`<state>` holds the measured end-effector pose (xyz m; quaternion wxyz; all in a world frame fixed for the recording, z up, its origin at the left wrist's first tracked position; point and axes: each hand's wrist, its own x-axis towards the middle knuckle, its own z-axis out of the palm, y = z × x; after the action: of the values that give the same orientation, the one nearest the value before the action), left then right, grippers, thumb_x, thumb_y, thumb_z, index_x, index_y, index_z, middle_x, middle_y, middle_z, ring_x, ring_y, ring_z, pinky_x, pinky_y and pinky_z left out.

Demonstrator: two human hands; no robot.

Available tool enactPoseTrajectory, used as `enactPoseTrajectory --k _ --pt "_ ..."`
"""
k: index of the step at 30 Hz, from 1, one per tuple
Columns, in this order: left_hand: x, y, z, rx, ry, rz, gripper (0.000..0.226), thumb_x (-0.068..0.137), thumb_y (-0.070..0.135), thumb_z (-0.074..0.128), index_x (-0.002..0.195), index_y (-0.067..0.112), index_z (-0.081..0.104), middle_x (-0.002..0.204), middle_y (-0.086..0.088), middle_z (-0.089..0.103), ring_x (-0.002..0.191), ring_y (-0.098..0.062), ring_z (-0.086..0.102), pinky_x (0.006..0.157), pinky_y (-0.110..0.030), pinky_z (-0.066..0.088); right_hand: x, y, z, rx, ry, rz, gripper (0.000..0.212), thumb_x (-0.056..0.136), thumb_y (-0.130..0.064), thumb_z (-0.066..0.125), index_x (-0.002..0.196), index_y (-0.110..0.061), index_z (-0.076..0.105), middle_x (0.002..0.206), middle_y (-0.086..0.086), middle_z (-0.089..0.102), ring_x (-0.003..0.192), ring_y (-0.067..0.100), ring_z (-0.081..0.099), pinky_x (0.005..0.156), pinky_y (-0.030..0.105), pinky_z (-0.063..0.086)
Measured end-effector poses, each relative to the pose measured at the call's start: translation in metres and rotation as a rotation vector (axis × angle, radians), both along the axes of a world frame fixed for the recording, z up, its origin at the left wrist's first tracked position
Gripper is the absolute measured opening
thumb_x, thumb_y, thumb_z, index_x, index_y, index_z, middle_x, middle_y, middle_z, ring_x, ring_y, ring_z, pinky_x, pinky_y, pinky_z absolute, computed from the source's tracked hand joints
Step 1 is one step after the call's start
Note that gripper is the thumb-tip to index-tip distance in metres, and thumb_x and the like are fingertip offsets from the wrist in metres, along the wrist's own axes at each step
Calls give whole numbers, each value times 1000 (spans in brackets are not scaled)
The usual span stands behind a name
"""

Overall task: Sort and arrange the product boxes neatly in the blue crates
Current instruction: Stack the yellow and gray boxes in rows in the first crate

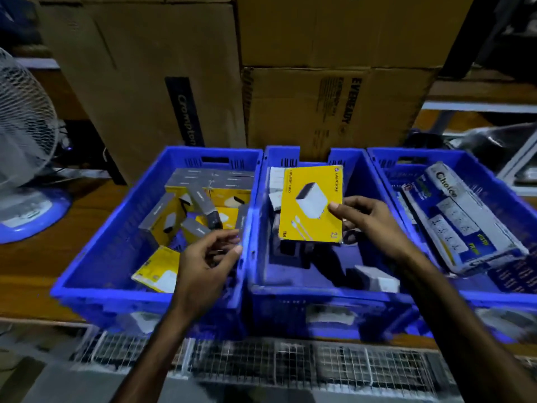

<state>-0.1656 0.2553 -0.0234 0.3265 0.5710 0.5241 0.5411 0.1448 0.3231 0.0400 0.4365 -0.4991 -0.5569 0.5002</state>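
Observation:
Three blue crates stand side by side on a wooden bench. My right hand grips a yellow charger box by its right edge, holding it face up over the middle crate. That crate holds a few white and grey boxes. My left hand hovers over the right side of the left crate, fingers curled and apart, nothing clearly in them. Several yellow and grey charger boxes lie jumbled in the left crate. The right crate carries a long power strip box.
Large cardboard cartons are stacked right behind the crates. A white table fan on a blue base stands at the far left. A wire mesh rack runs below the bench's front edge.

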Motion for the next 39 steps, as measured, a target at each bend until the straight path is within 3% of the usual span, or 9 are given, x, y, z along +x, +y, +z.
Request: enactPoseTrajectory --k 3,6,11,17,21,25,30,35,39 --pt "-44 -6 -5 22 65 19 27 94 12 75 115 29 75 104 8 78 99 -12 74 81 -23 56 -41 -16 6 22 -24 -52 35 88 -36 75 84 -3 66 73 8 61 60 13 57 50 20 46" --pt "-88 -8 -5 51 117 40 25 95 13 74 115 28 75 105 9 77 99 -13 73 79 -29 59 -82 -27 12 78 -46 -88 48 89 -39 76 91 7 63 88 32 61 67 26 55 50 25 47" --pt "-161 -7 -8 89 175 117 22 92 9 76 111 20 76 103 6 77 94 -12 74 76 -17 57 -165 -26 12 174 -156 -135 48 81 -40 82 73 2 59 59 24 60 52 23 54 51 34 41" --pt "-210 -8 -4 91 81 168 21 92 0 73 106 16 75 97 1 77 84 1 71 71 -8 51 -251 -18 2 303 -894 15 47 70 -71 68 83 -26 64 78 -6 70 75 18 67 62 36 51" --pt "-219 -11 -5 83 19 153 16 93 4 73 107 11 76 97 -2 77 84 -3 70 69 -10 52 -269 -14 -9 255 -1157 360 39 87 -59 60 114 -32 68 99 -13 69 108 20 65 91 42 43" --pt "-221 -15 -8 86 22 127 16 95 9 73 108 18 75 99 1 76 88 -9 72 68 -12 54 -261 -25 -12 366 -1155 184 35 94 -38 53 128 -36 63 128 -11 64 119 13 58 98 47 28" --pt "-222 -13 -13 48 81 94 19 94 16 75 112 20 75 102 4 75 92 -9 71 73 -15 56 -242 -30 -28 304 -1071 104 31 93 -24 60 122 -35 67 119 -13 64 113 16 60 91 42 31" --pt "-219 -9 -10 8 120 64 14 93 17 76 107 20 76 95 5 75 87 -9 69 70 -21 59 -218 -34 -44 299 -905 81 27 91 -23 64 114 -37 71 117 -16 70 110 13 64 98 53 47" --pt "-219 2 -12 -63 162 -17 15 93 20 77 108 21 76 93 4 75 90 -13 71 79 -35 63 -208 -27 -49 345 -795 36 25 94 -14 66 112 -28 74 111 -14 73 107 4 65 99 40 51"
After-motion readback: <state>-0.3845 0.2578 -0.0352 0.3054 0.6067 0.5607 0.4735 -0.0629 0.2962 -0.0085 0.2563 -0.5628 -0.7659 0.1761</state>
